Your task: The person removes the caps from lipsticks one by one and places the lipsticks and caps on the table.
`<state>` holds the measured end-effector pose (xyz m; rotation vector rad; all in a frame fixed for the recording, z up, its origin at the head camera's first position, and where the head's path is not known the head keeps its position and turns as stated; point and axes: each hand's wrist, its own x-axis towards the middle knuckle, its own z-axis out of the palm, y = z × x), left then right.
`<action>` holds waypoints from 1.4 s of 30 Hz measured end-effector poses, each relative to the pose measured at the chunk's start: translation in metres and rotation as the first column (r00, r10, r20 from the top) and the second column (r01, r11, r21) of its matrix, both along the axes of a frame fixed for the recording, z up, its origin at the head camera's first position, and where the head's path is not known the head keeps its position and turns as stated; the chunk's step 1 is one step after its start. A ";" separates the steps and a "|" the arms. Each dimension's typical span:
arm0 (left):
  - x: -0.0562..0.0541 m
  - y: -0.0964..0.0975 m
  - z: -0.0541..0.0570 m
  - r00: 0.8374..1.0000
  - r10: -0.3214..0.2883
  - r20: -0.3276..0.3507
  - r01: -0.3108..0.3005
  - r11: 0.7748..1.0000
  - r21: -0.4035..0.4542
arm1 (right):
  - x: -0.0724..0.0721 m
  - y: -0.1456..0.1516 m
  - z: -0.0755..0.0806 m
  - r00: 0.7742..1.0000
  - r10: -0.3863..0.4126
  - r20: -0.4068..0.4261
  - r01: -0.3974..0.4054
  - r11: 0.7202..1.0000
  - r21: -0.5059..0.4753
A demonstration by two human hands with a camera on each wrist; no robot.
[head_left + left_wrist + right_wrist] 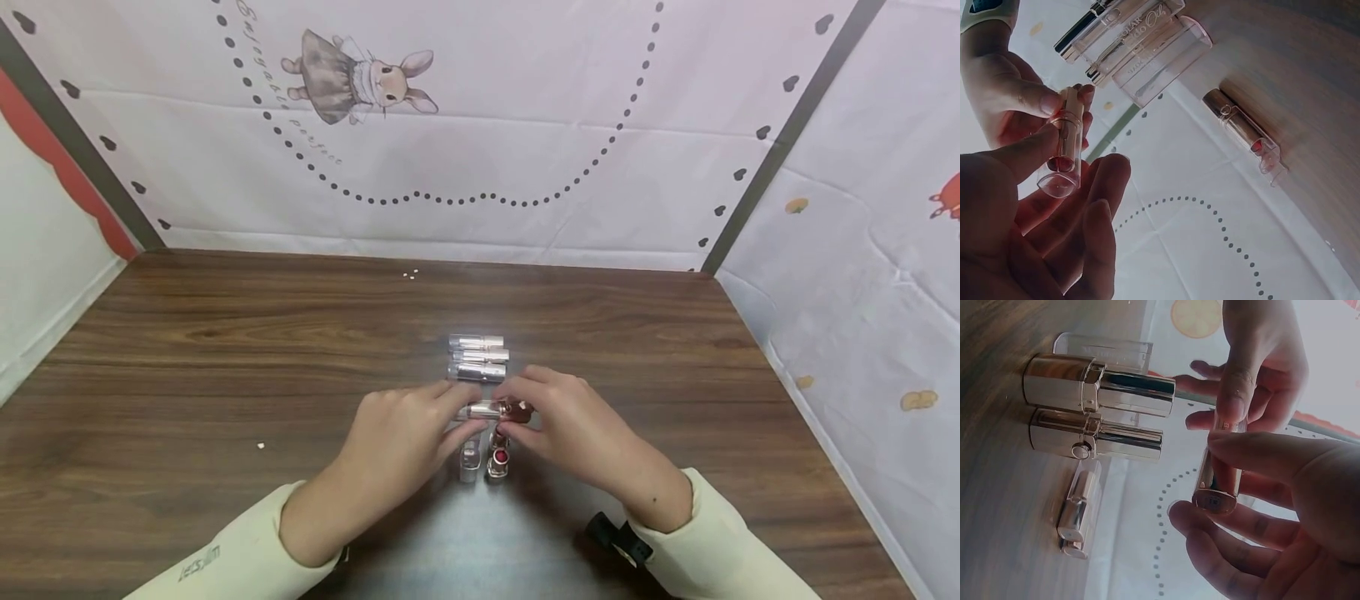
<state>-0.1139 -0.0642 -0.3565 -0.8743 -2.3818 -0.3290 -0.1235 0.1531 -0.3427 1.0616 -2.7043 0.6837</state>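
Lipstick tube [486, 409] lies crosswise between both hands, raised off the worktop [225, 375]. Left hand [401, 429]: thumb and fingers pinch the tube toward its clear end. Right hand [573, 425]: thumb and fingers pinch the opposite end, where the base disc faces the right wrist camera. Directly below, on the near side of the tube, two uncapped lipsticks [498, 468] stand upright, one behind the other; a red tip shows on the front unit. A clear cap [469, 460] stands just beside them, on the left-hand side. Beyond the hands, three tubes [477, 357] lie side by side. Farther out, small white fragments [411, 274] rest near the patterned backdrop [510, 83].
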 end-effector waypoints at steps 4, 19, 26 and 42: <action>0.000 -0.002 0.001 1.000 0.015 0.003 -0.015 1.000 0.007 | -0.002 0.000 -0.001 1.000 -0.020 0.023 0.020 1.000 0.006; -0.001 -0.004 0.004 0.999 0.037 0.017 -0.037 0.999 0.009 | -0.003 -0.002 0.002 0.997 -0.079 0.018 0.077 0.994 0.084; -0.002 -0.004 0.003 0.998 0.050 0.028 -0.050 0.999 -0.006 | -0.003 -0.002 0.002 0.997 -0.075 0.027 0.072 0.993 0.088; -0.001 -0.002 0.002 0.993 0.059 0.101 -0.056 0.998 -0.036 | -0.004 0.005 0.002 0.999 -0.043 -0.026 0.045 0.994 0.101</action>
